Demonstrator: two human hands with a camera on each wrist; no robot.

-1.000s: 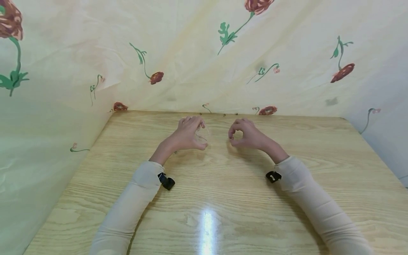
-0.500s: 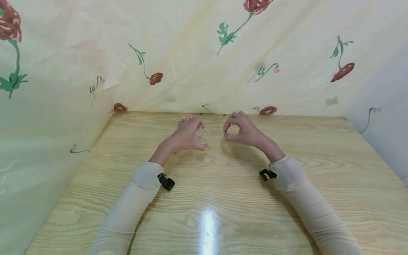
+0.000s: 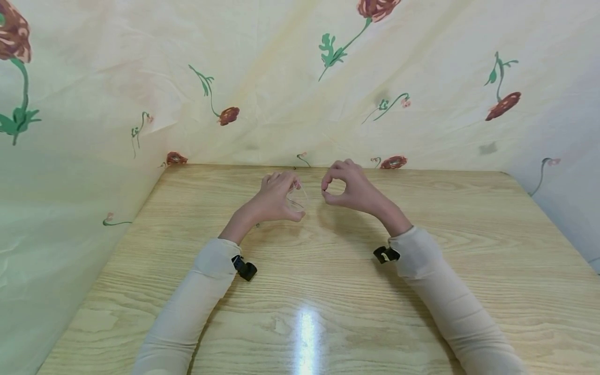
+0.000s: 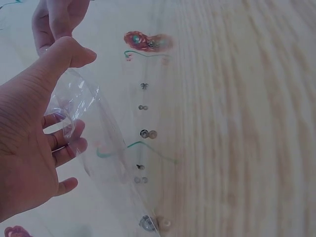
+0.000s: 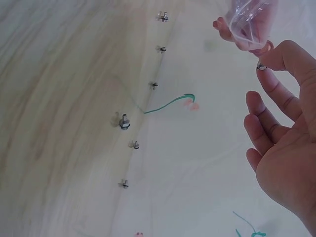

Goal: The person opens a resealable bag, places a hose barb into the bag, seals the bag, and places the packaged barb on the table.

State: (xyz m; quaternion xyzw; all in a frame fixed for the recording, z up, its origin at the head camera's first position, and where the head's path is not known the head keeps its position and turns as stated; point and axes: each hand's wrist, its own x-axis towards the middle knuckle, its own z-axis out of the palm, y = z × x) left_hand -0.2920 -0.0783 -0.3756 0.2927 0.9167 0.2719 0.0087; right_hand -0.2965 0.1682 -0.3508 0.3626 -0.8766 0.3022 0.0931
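My left hand point(image 3: 274, 197) holds a clear plastic bag point(image 3: 298, 198), its thumb and fingers curved apart in a C. In the left wrist view the bag point(image 4: 96, 118) hangs thin and see-through from that hand. Across a small gap to the right, my right hand point(image 3: 349, 186) pinches a tiny shiny metal piece point(image 5: 261, 65) between thumb and index finger. Its other fingers are loosely bent. The piece is mostly covered by the fingertips, so I cannot tell its exact kind. From the right wrist, the bag point(image 5: 249, 22) appears just beyond the pinching fingertips.
Several small metal bolt-like pieces stand in a rough row by the table's back edge, among them a larger one point(image 5: 124, 122). Another small piece point(image 3: 257, 225) lies under the left wrist. Flower-printed sheeting point(image 3: 281, 78) rises behind the wooden table point(image 3: 262, 323).
My right hand has moved left and slightly away from me, closer to the bag, with the tiny metal piece still pinched. The left hand and bag have stayed nearly still.
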